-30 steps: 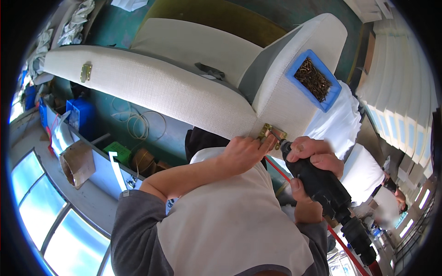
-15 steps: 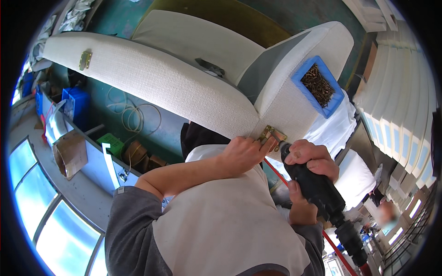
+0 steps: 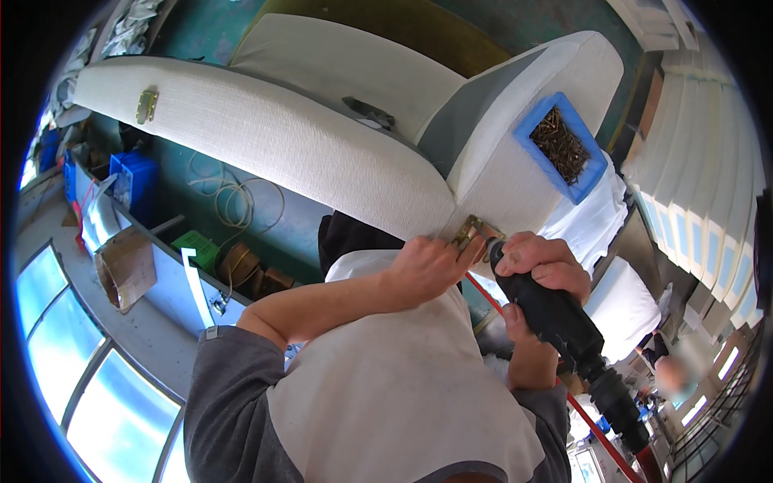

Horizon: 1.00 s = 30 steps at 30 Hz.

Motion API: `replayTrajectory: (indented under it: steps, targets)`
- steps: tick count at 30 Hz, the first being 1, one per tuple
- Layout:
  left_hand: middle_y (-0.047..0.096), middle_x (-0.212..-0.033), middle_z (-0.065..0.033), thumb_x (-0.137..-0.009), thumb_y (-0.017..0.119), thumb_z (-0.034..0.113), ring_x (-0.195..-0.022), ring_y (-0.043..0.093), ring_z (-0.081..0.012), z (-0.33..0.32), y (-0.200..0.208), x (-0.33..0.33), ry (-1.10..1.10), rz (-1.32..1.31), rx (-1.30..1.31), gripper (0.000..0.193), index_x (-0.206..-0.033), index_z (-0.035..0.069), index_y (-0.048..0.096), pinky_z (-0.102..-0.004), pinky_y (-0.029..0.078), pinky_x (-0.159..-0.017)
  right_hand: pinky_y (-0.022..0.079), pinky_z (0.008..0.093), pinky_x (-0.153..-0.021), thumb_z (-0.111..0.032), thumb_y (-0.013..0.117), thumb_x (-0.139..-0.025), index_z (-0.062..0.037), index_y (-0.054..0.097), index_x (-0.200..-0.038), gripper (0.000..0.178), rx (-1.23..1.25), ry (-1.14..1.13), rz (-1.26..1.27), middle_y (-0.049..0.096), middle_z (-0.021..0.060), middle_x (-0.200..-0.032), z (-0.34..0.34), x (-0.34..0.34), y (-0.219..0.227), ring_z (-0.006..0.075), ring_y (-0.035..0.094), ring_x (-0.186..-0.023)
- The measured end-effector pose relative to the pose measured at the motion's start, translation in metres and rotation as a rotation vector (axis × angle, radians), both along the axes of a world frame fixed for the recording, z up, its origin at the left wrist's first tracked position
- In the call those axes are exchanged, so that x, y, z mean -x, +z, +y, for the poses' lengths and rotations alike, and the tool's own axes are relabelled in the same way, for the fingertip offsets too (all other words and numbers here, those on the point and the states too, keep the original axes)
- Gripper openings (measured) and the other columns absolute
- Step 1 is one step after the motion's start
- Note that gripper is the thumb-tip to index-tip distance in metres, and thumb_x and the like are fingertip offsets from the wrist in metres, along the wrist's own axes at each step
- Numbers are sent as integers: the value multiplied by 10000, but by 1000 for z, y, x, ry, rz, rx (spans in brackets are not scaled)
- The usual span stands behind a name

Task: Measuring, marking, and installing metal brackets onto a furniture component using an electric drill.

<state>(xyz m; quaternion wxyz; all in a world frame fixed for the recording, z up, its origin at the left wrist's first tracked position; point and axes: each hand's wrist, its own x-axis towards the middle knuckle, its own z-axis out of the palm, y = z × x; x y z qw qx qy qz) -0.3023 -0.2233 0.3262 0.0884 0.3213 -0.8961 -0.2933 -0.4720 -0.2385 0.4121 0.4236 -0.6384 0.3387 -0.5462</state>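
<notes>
Two bare hands: the left hand (image 3: 431, 266) and the right hand (image 3: 543, 262) work close together, just right of the picture's centre.
Left fingers: drawn close together over a brass-coloured metal bracket (image 3: 469, 226), probably to steady it; whether they pinch anything small cannot be told.
Right grip: wrapped around a black, long-bodied power tool (image 3: 555, 314) near its nose, likely for close control of where it points.
Tool line: slants from the lower right toward the centre, its nose beside the left fingertips; a red hose (image 3: 597, 435) runs by its tail at the lower right.
Bracket seat: on the near face of a white, textured-fabric upholstered piece (image 3: 282, 145), near the corner where its long side meets the raised end; the fingers hide part of it.
Second bracket: a similar brass-coloured plate (image 3: 146, 106) on the same long side, upper left, well apart from both hands.
Screw tray: an open blue plastic tray (image 3: 586, 181) of brownish metal screws (image 3: 560, 149) rests on the raised end, upper right, presumably to keep them within easy reach.
</notes>
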Motion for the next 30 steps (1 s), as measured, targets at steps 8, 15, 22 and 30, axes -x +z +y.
replayTrajectory:
  steps: [8, 15, 22, 30]
  targets:
    - [589, -729, -78, -880, 583, 136, -680, 612, -209, 12, 20, -14, -1, 98, -139, 385, -1234, -3, 522, -326, 490, -605, 488, 423, -798, -106, 729, -752, -56, 432, -1181, 524, -36, -19, -67, 512, 208, -1104, -4, 13, -5, 236, 583, -836]
    - [629, -907, -124, -924, 512, 14, -810, 625, -179, 29, 23, -55, 308, 318, -1018, 283, -1203, -17, 552, -322, 508, -768, 472, 455, -850, -37, 726, -718, -83, 457, -1168, 527, 61, -374, -345, 532, 181, -1075, 48, -2, -5, 244, 600, -874]
    - [666, -1063, -118, -962, 497, 17, -895, 677, -193, 23, 30, -46, 635, 466, -1466, 252, -1185, -11, 613, -308, 558, -831, 450, 422, -885, -117, 762, -760, -124, 488, -1230, 544, 62, -470, -693, 553, 96, -1139, 100, 29, 13, 203, 593, -879]
    - [678, -1030, -101, -947, 566, 72, -874, 692, -184, 18, 34, -3, 817, 757, -1810, 143, -1068, 55, 640, -273, 580, -717, 456, 413, -846, -119, 725, -728, -117, 494, -1209, 534, -21, -593, -790, 523, 76, -1079, 130, 31, 2, 181, 564, -868]
